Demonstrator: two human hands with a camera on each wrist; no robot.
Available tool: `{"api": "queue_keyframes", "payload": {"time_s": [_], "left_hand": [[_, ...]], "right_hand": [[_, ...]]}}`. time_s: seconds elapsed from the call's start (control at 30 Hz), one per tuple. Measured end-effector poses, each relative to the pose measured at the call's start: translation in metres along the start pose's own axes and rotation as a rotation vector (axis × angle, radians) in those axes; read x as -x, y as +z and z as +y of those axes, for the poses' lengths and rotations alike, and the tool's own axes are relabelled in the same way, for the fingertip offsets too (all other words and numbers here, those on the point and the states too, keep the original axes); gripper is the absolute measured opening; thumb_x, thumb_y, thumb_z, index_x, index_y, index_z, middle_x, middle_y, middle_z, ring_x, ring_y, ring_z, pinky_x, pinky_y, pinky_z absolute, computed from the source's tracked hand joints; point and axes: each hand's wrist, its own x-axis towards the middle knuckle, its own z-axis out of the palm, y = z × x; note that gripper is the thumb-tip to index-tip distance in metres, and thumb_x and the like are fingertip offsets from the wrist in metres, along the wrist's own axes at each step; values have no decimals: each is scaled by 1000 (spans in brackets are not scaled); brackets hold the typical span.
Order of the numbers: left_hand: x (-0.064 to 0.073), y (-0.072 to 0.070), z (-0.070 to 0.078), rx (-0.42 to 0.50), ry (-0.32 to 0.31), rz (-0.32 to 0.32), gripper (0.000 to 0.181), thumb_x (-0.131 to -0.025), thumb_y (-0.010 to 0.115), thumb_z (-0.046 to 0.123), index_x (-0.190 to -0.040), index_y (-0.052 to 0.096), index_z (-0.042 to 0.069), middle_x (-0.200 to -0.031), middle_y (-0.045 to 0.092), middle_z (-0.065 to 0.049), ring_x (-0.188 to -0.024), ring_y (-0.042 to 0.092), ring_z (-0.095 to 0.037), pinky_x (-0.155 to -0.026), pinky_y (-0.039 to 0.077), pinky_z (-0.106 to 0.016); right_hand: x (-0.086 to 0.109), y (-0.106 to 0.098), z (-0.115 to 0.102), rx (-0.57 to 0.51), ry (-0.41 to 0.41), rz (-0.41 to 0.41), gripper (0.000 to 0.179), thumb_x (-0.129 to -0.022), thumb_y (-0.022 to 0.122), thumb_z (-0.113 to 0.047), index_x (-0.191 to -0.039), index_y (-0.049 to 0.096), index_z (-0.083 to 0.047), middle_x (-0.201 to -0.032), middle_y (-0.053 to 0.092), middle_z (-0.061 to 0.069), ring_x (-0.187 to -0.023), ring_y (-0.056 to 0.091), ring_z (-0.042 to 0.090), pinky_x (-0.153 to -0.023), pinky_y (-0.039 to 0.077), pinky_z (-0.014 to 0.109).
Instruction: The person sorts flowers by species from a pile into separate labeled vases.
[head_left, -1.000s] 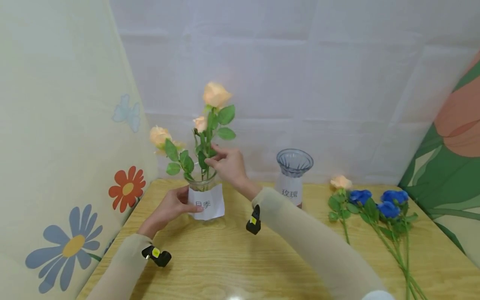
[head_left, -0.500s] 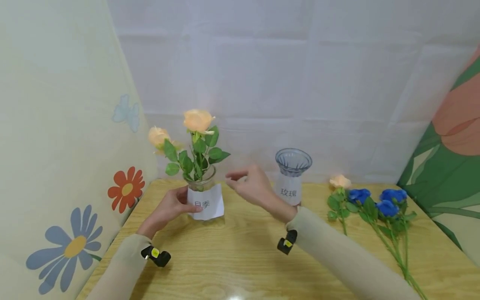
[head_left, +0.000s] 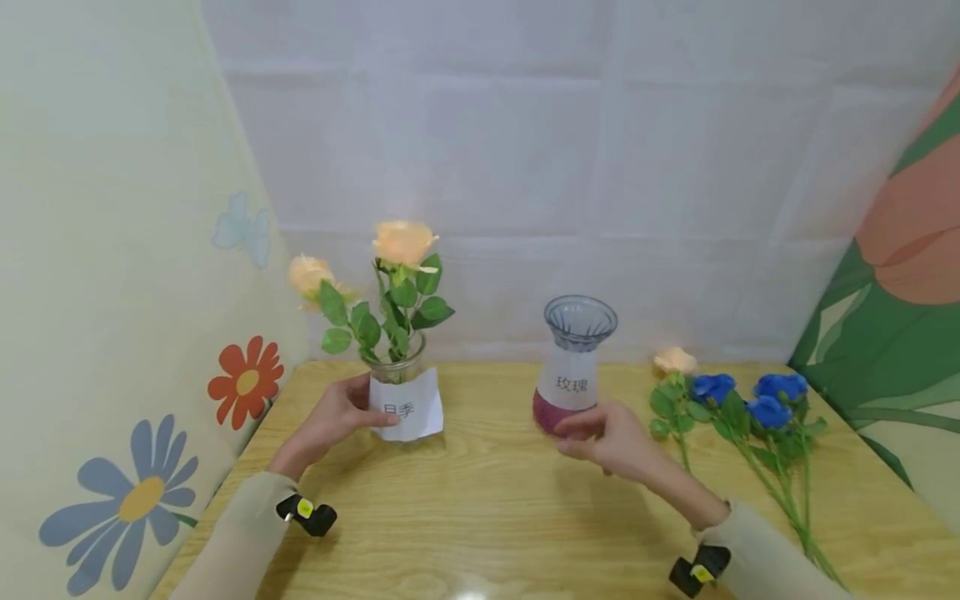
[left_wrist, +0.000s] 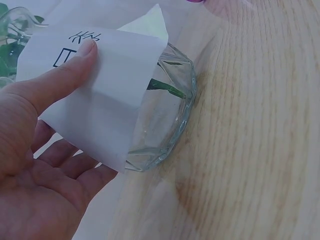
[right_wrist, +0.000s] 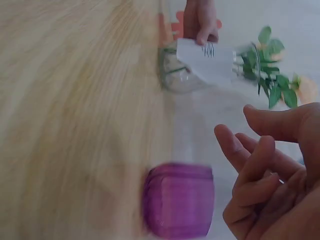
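Fingers parted on right hand (head_left: 618,446), apparently near purple-based vase (head_left: 567,375), left hand (head_left: 335,421) clasping 1 flower vase (head_left: 416,407)

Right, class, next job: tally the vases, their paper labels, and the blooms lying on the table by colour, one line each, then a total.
Vases: 2
Paper labels: 2
Blue blooms on the table: 3
Peach bloom on the table: 1
Total: 8
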Motion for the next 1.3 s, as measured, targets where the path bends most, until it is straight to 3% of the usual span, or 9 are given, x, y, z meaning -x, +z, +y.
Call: {"api": "queue_keyframes", "payload": {"time_s": [0.37,0.6,0.73,0.9,1.13,1.3], "left_hand": [[1,-1,1,-9,-5,-6,76,-83,93,23,-146,58,0,-134,69,-17,-118,68,-33,-97,57,-43],[0,0,0,12,6,-8,75,-83,93,22,-146,59,0,-133,69,-17,-117,68,-32,-96,57,-41],[1,0,-1,17,5,-12,76,-84,93,23,-147,58,1,-134,69,-17,-118,68,-32,-97,57,-42],[1,0,-1,28,-4,-17,78,-84,93,24,-149,55,1,-137,67,-17,-121,67,-33,-99,56,-44],[2,-1,-1,23,-9,-22,80,-84,93,25,-150,55,2,-138,67,-17,-122,66,-33,-101,55,-47],[2,0,-1,35,-7,-25,79,-84,92,24,-150,55,2,-137,67,-17,-122,66,-33,-100,55,-45]], "right_hand": [[49,-55,60,-213,288,-29,55,-97,79,-23,-140,63,6,-112,77,19,-44,33,8,-44,34,25],[68,-87,87,-267,319,-61,62,-100,76,-22,-148,52,9,-118,75,21,-44,31,6,-43,29,29],[71,-99,97,-210,351,-68,64,-100,75,-25,-150,52,6,-122,74,18,-50,39,9,-45,31,30],[71,-110,103,-113,389,-7,60,-98,77,-25,-147,57,5,-120,75,15,-58,51,17,-47,37,30],[68,-114,109,-35,416,37,74,-94,81,-20,-153,46,9,-117,75,17,-61,59,27,-46,36,32],[64,-112,111,96,420,40,64,-91,84,-24,-141,61,8,-108,77,13,-57,58,25,-44,37,31]]}}
